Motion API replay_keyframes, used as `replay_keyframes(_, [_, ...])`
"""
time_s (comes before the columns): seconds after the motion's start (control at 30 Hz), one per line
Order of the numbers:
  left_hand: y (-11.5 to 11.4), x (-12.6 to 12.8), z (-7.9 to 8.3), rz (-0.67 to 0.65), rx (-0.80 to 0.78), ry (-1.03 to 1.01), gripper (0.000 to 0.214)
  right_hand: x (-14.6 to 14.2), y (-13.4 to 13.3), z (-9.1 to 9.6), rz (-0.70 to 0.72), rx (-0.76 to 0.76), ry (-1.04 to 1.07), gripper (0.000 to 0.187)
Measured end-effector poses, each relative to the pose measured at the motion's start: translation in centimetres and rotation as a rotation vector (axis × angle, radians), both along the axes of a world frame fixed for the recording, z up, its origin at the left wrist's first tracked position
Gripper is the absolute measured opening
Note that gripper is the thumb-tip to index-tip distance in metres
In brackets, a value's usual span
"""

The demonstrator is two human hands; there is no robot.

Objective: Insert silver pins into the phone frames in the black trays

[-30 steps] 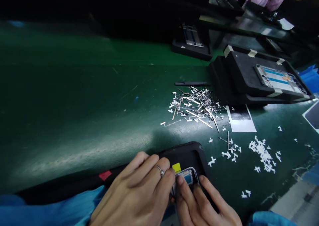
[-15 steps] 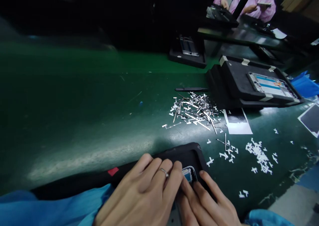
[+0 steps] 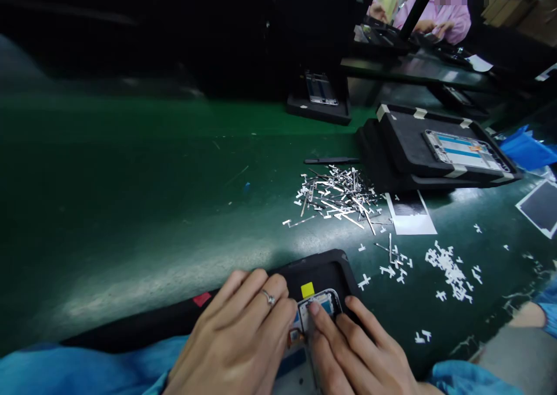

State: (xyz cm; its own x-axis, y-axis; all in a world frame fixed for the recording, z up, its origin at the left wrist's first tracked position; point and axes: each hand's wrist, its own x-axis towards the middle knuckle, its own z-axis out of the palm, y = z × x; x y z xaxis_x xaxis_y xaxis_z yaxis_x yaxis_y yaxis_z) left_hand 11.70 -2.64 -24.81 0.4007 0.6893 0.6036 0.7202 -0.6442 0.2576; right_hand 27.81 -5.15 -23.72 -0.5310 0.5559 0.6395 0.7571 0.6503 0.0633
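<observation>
A phone frame (image 3: 286,365) with a silvery rim, blue strips and an orange-brown flex piece lies in a black foam tray (image 3: 282,272) directly in front of me. My left hand (image 3: 243,331), with a ring on one finger, covers the frame's left side. Its fingers are bent and pressed together; whatever is under the fingertips is hidden. My right hand (image 3: 354,343) grips the frame's right side, one fingertip pressing inside the upper end and another finger reaching over the tray's right wall. A yellow tab (image 3: 307,290) shows at the frame's top edge.
Beyond the tray lies a pile of thin metallic strips (image 3: 339,195), with black tweezers (image 3: 331,160) behind it. White cross-shaped bits (image 3: 450,270) are scattered to the right. Stacked black trays (image 3: 404,134) carry another phone frame (image 3: 465,149). A person in pink (image 3: 456,21) sits at the back.
My left hand has shifted left, uncovering the yellow tab and more of the frame. My right fingertip now rests farther inside the frame's upper end. Another person's arm has appeared at the right edge.
</observation>
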Motion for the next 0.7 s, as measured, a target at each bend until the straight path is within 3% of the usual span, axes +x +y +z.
replay_keyframes(0.3, [0.1, -0.1, 0.3, -0.04, -0.152, -0.078, 0.033, -0.3, 0.2, 0.6, -0.01, -0.011, -0.092, 0.044])
replay_keyframes(0.5, [-0.3, -0.9, 0.6, -0.056, -0.083, -0.059, 0.027, -0.5, 0.0, 0.6, 0.007, 0.007, -0.19, 0.042])
replay_keyframes(0.7, [-0.7, -1.0, 0.0, -0.017, -0.14, -0.016, 0.029, 0.0, 0.0, 0.5, 0.072, -0.046, -0.231, 0.039])
